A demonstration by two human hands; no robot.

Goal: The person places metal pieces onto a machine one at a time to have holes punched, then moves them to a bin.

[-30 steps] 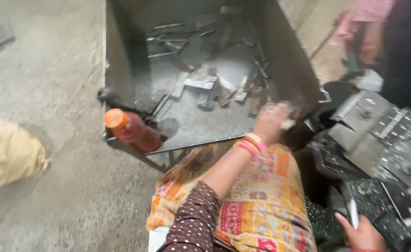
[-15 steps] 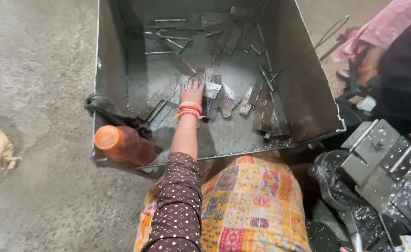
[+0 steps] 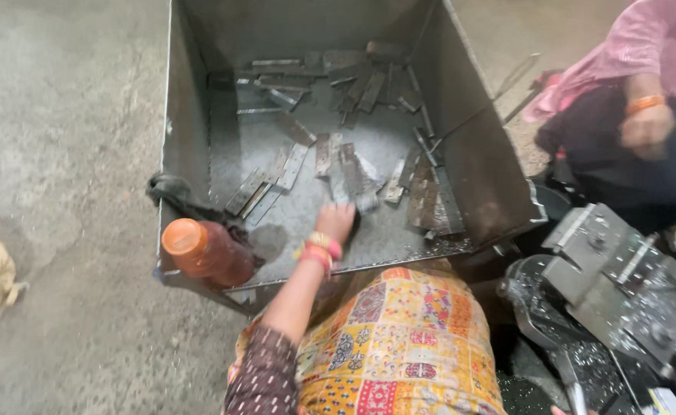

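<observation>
Left hand (image 3: 338, 221) is down inside the metal bin (image 3: 188, 115), fingers curled over a small flat metal piece (image 3: 365, 201) on the bin floor (how firmly they grip it, I cannot tell, the hand is blurred). Bangles (image 3: 319, 250) sit at that wrist. The right hand is out of sight from here. More flat metal strips (image 3: 276, 177) lie scattered across the bin floor just beyond the fingers, some piled toward the far wall. An orange bottle (image 3: 207, 250) rests against the bin's near left corner. A patchwork cloth (image 3: 399, 346) covers the lap below. To the right, a dark metal machine (image 3: 607, 284); beyond it, another person's hand (image 3: 649, 131).
</observation>
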